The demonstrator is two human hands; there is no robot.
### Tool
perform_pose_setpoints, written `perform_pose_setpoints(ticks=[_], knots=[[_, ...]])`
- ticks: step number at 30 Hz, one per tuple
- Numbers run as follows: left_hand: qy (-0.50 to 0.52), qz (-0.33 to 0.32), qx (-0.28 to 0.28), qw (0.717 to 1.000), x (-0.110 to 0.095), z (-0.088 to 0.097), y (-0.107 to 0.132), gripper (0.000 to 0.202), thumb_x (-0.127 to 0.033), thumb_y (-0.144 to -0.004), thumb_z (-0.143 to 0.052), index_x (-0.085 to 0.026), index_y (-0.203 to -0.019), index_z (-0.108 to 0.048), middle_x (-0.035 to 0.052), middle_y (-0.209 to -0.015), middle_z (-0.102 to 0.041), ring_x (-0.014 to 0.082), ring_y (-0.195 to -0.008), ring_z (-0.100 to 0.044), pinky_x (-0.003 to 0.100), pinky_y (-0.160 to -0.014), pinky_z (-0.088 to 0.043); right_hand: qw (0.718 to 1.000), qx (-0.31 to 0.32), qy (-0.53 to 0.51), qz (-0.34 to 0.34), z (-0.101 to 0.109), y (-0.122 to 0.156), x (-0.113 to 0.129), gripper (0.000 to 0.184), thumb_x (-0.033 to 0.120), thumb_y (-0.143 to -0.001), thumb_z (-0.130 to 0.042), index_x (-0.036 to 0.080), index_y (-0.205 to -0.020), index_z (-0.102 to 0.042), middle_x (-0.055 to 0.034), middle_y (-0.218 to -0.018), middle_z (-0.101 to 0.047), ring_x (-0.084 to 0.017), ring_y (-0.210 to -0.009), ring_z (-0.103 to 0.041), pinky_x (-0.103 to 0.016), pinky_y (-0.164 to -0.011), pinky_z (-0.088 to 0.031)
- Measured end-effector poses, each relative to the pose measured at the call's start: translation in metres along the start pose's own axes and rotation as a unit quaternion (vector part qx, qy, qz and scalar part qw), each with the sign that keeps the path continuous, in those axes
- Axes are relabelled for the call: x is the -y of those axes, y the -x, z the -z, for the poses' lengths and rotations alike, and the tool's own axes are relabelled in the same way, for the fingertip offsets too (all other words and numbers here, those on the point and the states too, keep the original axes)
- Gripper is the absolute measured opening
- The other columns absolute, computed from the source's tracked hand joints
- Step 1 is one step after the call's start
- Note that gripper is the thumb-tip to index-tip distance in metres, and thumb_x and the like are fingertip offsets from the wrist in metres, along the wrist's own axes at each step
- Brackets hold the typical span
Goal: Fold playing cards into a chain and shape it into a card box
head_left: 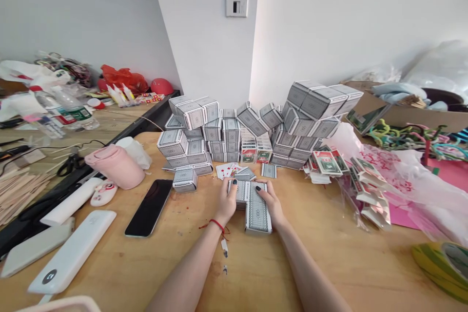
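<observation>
Both my hands rest on the wooden table [314, 234], gripping grey patterned card decks laid in an L shape. My left hand [225, 203] clasps the left end of a deck lying crosswise [242, 191]. My right hand [269, 202] holds the right side of a second deck [258, 214] that points toward me. A red string bracelet circles my left wrist. Just beyond my hands lie loose face-up playing cards [227, 170] and a single grey deck [185, 179]. Behind them rises a big pile of grey card boxes [252, 129].
A black phone [149, 207], a white power bank [73, 251], a white tube and a pink cup [116, 165] lie to the left. Flattened card cartons [365, 185] and plastic wrap sprawl on the right. Bottles and clutter fill a second table at far left.
</observation>
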State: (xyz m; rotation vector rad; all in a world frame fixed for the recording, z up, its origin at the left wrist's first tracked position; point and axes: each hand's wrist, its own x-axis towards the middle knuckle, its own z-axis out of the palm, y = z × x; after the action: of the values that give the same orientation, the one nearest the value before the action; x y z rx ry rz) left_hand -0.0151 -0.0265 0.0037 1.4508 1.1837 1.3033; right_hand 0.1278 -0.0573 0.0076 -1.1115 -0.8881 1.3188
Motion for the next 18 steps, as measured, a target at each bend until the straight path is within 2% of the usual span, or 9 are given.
perform_pose_setpoints(ticks=[7, 12, 15, 18], knots=[[0.000, 0.022, 0.055, 0.998, 0.000, 0.007, 0.001, 0.024, -0.043, -0.082, -0.038, -0.020, -0.082, -0.045, 0.0000, -0.071, -0.045, 0.0145, -0.067, -0.042, 0.028, -0.068, -0.036, 0.999, 0.000, 0.044, 0.000, 0.006, -0.001, 0.001, 0.024, 0.038, -0.067, -0.060, 0.021, -0.082, -0.050, 0.0034, -0.067, -0.050, -0.012, -0.059, -0.043, -0.023, -0.055, -0.035], [0.012, 0.028, 0.066, 0.997, -0.002, 0.009, 0.003, 0.023, -0.041, -0.081, -0.043, -0.020, -0.088, -0.048, 0.0001, -0.075, -0.047, 0.0141, -0.068, -0.043, 0.027, -0.067, -0.036, 0.999, -0.009, 0.009, 0.032, 0.002, 0.002, -0.003, 0.021, 0.037, -0.069, -0.059, 0.023, -0.084, -0.053, 0.0037, -0.070, -0.052, -0.013, -0.061, -0.044, -0.023, -0.056, -0.035], [0.041, 0.022, 0.049, 0.998, -0.004, 0.007, 0.003, 0.023, -0.039, -0.080, -0.047, -0.019, -0.090, -0.052, 0.0010, -0.080, -0.051, 0.0142, -0.073, -0.046, 0.025, -0.068, -0.036, 0.998, -0.044, -0.019, 0.049, 0.001, -0.001, -0.009, 0.021, 0.040, -0.071, -0.056, 0.022, -0.082, -0.057, 0.0023, -0.071, -0.055, -0.014, -0.061, -0.046, -0.023, -0.056, -0.035], [0.094, 0.026, 0.004, 0.995, -0.004, 0.004, 0.000, 0.025, -0.041, -0.079, -0.048, -0.017, -0.080, -0.054, 0.0005, -0.073, -0.052, 0.0135, -0.069, -0.047, 0.024, -0.064, -0.037, 0.994, -0.079, -0.066, 0.045, 0.002, -0.007, -0.013, 0.032, 0.049, -0.075, -0.046, 0.020, -0.081, -0.060, -0.0009, -0.072, -0.059, -0.018, -0.065, -0.051, -0.027, -0.060, -0.039]])
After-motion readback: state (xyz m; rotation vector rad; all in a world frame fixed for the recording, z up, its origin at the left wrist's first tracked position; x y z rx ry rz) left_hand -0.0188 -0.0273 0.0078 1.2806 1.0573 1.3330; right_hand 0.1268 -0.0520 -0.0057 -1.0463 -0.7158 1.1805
